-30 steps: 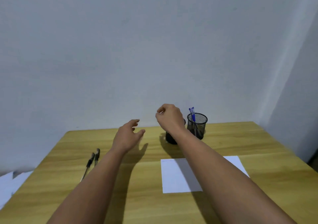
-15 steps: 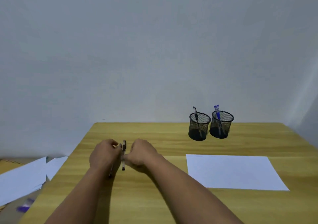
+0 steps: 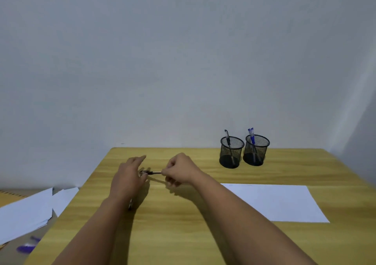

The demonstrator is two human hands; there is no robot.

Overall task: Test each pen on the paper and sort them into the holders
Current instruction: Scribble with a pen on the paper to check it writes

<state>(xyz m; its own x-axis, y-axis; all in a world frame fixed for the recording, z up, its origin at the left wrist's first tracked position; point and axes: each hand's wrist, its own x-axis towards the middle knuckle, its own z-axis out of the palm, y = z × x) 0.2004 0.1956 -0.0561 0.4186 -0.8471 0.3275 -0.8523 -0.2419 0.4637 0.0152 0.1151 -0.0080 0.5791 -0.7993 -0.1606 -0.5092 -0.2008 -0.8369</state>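
Both hands are on one pen [image 3: 151, 172] near the bench's [image 3: 183, 234] left edge: right hand [image 3: 179, 168] pinches one end, left hand [image 3: 130, 176] holds the other with some fingers straight. Another pen [image 3: 130, 204] peeks from under the left wrist. Paper [image 3: 274, 201] lies toward the right, two holders [image 3: 231, 152] [image 3: 256, 150] stand by the back edge.

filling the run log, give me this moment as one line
right hand: pinches dark pen | left hand: at pen's other end | white paper sheet: unmarked | black mesh holders: pens inside
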